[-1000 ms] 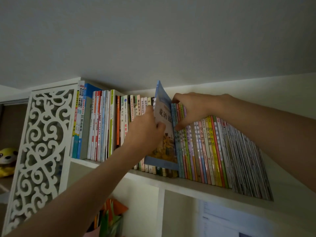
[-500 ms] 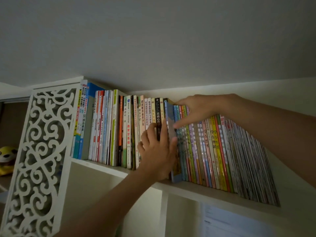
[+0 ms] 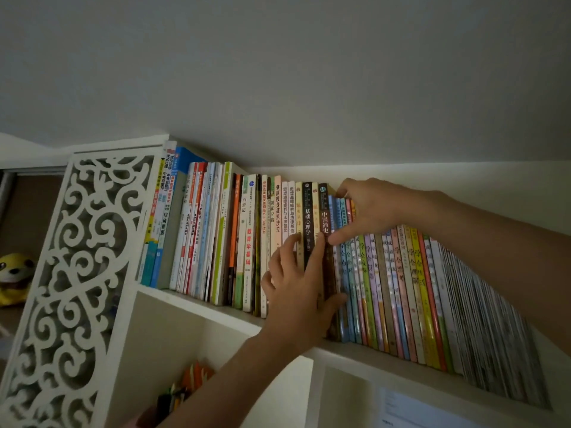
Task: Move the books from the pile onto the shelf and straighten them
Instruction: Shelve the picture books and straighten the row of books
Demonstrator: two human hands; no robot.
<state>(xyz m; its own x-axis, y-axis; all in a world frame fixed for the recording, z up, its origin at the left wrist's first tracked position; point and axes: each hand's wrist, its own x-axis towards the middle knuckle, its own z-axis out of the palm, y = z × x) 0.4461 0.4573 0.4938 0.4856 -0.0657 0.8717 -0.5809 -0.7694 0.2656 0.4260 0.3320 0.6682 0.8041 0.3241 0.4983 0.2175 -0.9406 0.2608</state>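
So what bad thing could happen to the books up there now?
1. The thin books on the right lean over. If the right hand lets go of their tops, they might slump sideways.
2. The row is packed tight where the left hand presses on the spines, so pushing hard could bend a thin cover.
3. The shelf is high up, so a book pulled loose might fall off its edge.

A white carved fretwork panel (image 3: 71, 273) stands at the left end of the bookcase. Behind it, at far left, sits a yellow plush toy (image 3: 14, 278). In the lower compartment, orange and green folded papers (image 3: 185, 386) stick up. A pale ceiling (image 3: 278, 72) spans overhead.
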